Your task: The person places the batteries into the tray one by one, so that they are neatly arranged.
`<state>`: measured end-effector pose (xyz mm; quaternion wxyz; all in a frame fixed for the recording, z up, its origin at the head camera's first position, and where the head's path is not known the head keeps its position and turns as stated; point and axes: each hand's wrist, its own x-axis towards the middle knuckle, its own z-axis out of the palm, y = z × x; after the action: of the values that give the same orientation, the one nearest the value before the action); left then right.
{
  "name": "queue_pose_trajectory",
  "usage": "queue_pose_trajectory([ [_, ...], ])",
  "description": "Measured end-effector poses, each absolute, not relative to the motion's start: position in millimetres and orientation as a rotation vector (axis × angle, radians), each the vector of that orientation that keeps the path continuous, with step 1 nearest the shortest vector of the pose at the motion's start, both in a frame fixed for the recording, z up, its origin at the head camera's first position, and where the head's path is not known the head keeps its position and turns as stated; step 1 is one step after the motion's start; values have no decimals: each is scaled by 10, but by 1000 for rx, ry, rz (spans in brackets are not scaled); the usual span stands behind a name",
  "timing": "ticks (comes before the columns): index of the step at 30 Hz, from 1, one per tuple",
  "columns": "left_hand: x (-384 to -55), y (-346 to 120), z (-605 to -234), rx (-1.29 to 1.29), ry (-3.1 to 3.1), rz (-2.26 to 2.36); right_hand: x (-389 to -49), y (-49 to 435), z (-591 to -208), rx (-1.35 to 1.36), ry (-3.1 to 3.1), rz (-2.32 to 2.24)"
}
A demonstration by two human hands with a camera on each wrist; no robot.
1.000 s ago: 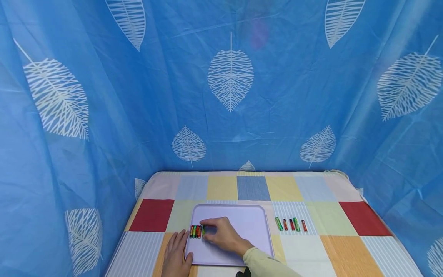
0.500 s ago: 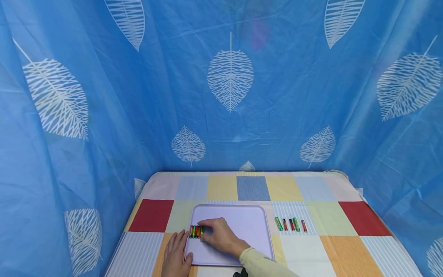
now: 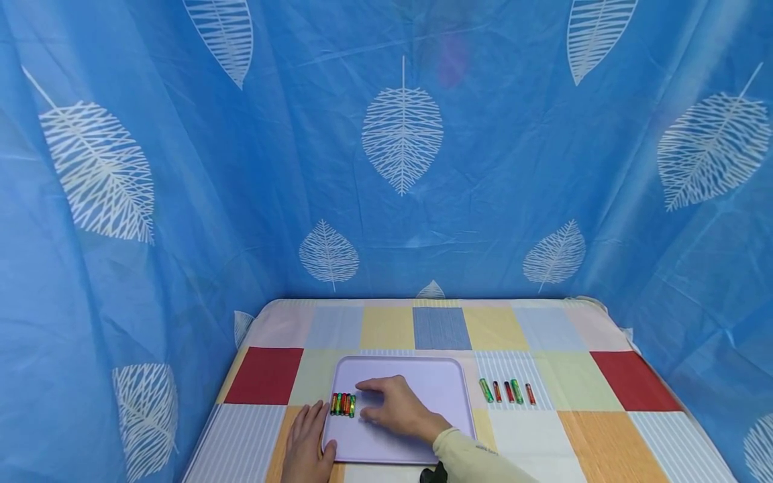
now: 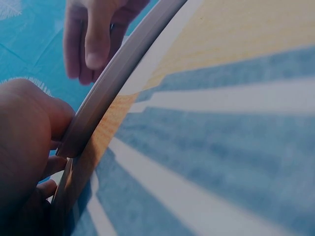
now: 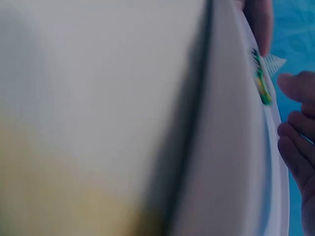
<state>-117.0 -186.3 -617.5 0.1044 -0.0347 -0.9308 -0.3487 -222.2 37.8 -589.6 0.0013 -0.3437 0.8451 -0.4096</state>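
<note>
Several red and green batteries (image 3: 342, 404) lie side by side along the left side of a pale lilac tray (image 3: 417, 376). Just right of that row, my right hand (image 3: 401, 406) hovers over the tray, thumb and forefinger apart with nothing between them. The right wrist view shows the same gap beside a green battery (image 5: 261, 78). My left hand (image 3: 308, 446) rests at the tray's left edge, fingers extended near the batteries. In the left wrist view its thumb (image 4: 59, 118) touches the tray rim (image 4: 113, 73).
Several more batteries (image 3: 510, 391), green and red, lie spaced out on the patchwork tablecloth (image 3: 580, 429) right of the tray. A blue curtain (image 3: 386, 235) with white leaf prints hangs behind and at both sides. A small black object (image 3: 433, 473) sits by the right sleeve.
My right hand set a green battery against the right end of the row, let go of it and drew back to the right. My left hand has stayed in place.
</note>
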Motion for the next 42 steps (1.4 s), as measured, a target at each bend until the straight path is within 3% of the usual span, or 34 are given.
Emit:
queue_pose_trajectory([
  [33,-1185,-1861,-6189,-94,-2762,-1042,-2166,2319,-5608,-827,2385,-1442],
  [42,-1213,-1886,-6142,-54,-2841,-1074,-2077,2842,-5542,-624,2476,-1419],
])
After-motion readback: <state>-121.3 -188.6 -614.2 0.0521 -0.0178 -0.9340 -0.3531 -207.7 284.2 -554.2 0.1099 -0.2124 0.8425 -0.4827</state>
